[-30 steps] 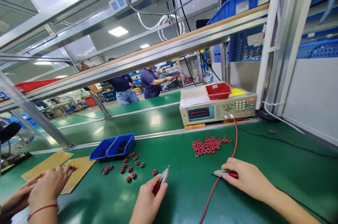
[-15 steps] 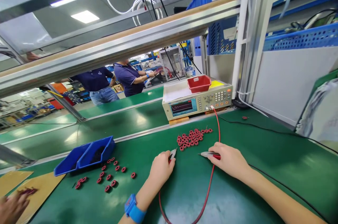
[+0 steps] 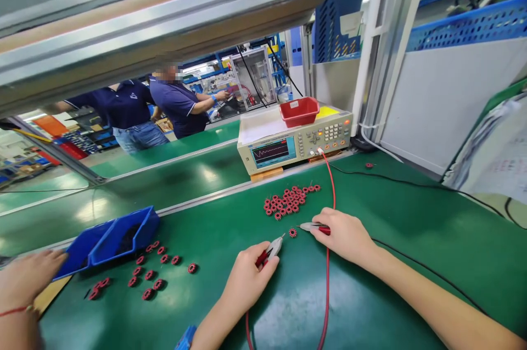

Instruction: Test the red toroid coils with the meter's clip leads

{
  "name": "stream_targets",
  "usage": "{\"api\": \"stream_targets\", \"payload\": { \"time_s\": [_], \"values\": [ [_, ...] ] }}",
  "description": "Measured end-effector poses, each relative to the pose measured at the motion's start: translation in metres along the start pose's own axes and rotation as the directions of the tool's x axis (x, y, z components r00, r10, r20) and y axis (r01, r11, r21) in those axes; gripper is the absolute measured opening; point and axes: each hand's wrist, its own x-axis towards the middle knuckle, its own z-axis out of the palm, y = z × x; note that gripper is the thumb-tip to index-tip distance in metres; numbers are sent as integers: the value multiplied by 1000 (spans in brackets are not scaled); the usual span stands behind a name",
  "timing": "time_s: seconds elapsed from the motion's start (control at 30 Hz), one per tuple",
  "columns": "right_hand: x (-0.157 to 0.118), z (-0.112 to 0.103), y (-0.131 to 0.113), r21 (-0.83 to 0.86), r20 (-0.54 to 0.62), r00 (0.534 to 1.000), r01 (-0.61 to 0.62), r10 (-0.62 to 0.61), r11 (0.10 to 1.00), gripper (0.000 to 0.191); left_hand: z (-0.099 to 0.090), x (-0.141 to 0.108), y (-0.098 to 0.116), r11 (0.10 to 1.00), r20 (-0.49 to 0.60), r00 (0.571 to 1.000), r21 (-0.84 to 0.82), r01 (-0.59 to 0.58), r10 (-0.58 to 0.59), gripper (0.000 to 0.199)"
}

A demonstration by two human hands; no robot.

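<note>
My left hand (image 3: 252, 278) is closed around a red-and-grey test clip (image 3: 272, 254) whose thin tip points up and right. In my right hand (image 3: 343, 234) is a second red-and-grey test clip (image 3: 315, 227), pointing left. A single red wound ring coil (image 3: 292, 233) lies on the green bench between the two tips. The right tip is very close to it; contact is hard to tell. The left tip stands a little apart from it. Just behind lies a cluster of similar red coils (image 3: 286, 201). A red cable (image 3: 328, 284) passes beneath my right hand.
A bench tester (image 3: 296, 144) with a lit waveform screen stands behind, a red tray (image 3: 299, 112) on top. Loose coils (image 3: 149, 275) lie at left near a blue two-part bin (image 3: 123, 237). A co-worker's hand (image 3: 31, 278) is beside it. Black cable (image 3: 411, 179) crosses the right.
One coil now lies apart from the cluster, between the clip tips. My left hand has drawn back from the cluster. The co-worker's hand moved from the brown sheet toward the bin. My view has shifted.
</note>
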Motion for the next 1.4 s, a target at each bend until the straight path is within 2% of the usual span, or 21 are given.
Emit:
{"api": "stream_targets", "payload": {
  "time_s": [0.13, 0.37, 0.63, 0.9, 1.4],
  "values": [
    [-1, 0, -2, 1, 7, 1000, 29, -29, 1000, 21, -1, -2, -2, 994, 22, 999, -105, 31, -29, 25],
    [-6, -4, -5, 16, 55, 994, 90, -90, 996, 18, -6, -3, 0, 986, 47, 997, -152, 65, -58, 26],
    [-10, -7, -5, 53, 117, 981, 148, -153, 988, 18, -9, -12, 6, 992, -6, 997, -99, 74, -75, 26],
    [-12, -4, -11, 95, 130, 970, 194, -206, 976, 20, 0, -34, -2, 995, -15, 998, -77, 64, -66, 24],
    [-11, -3, -10, 90, 129, 967, 208, -218, 974, 18, 4, -22, 1, 999, -37, 999, -33, 24, -25, 19]
  ]
}}
